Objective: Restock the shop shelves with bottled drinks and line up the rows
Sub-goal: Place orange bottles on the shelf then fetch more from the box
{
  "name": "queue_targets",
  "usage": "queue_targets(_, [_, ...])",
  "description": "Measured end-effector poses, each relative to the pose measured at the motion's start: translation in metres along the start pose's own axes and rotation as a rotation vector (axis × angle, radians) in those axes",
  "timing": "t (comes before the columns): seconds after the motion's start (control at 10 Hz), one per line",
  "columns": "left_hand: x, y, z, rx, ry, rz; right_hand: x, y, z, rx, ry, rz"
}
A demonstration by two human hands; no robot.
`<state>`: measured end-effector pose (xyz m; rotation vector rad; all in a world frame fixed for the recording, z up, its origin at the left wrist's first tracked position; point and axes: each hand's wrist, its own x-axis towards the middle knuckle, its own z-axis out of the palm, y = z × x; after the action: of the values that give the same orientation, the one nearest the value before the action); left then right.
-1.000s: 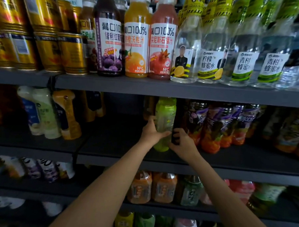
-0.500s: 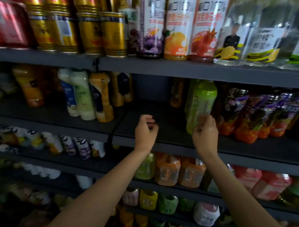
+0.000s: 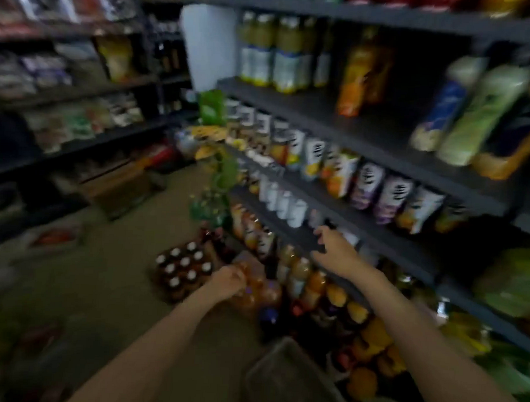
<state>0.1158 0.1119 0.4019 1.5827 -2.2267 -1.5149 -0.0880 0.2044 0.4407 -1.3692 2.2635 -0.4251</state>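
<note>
The view is blurred and looks down the aisle. My left hand (image 3: 227, 282) reaches low to a cluster of orange drink bottles (image 3: 258, 287) standing on the floor by the shelf base; its fingers lie against them, but the grip is too blurred to read. My right hand (image 3: 336, 252) hovers with fingers spread at the front edge of a lower dark shelf (image 3: 304, 237), holding nothing. Rows of bottled drinks (image 3: 367, 187) fill the shelves on the right, and more orange and yellow bottles (image 3: 338, 298) stand on the bottom level.
A pack of dark bottles with white caps (image 3: 183, 268) sits on the floor left of my left hand. Green bottles (image 3: 210, 206) and a cardboard box (image 3: 121, 188) stand farther down the aisle. A grey bin (image 3: 292, 381) is below my arms. Snack shelves (image 3: 78, 144) line the left side.
My head has swung left and down. My right hand let go of the green bottle on the upper shelf and dropped lower. My left hand moved down to the orange bottles on the floor.
</note>
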Motion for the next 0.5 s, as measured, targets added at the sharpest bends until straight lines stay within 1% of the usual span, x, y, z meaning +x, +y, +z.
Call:
queue_targets(0.1, [-0.01,-0.123,-0.077,-0.012,0.127,-0.233,0.031,-0.055,0.064,-0.037,-0.212,-0.074])
queue_targets(0.2, [-0.001,-0.197,-0.126,-0.037,0.217,-0.373,0.061,-0.093,0.106,-0.077,-0.332,-0.096])
queue_targets(0.3, [0.015,-0.246,-0.166,-0.031,0.339,-0.422,0.095,-0.121,0.134,-0.112,-0.381,-0.101])
queue_targets(0.4, [0.037,-0.25,-0.182,-0.036,0.385,-0.392,0.138,-0.137,0.165,-0.145,-0.392,-0.107])
queue_targets(0.5, [0.079,-0.254,-0.198,-0.078,0.364,-0.361,0.195,-0.141,0.204,-0.171,-0.443,-0.117])
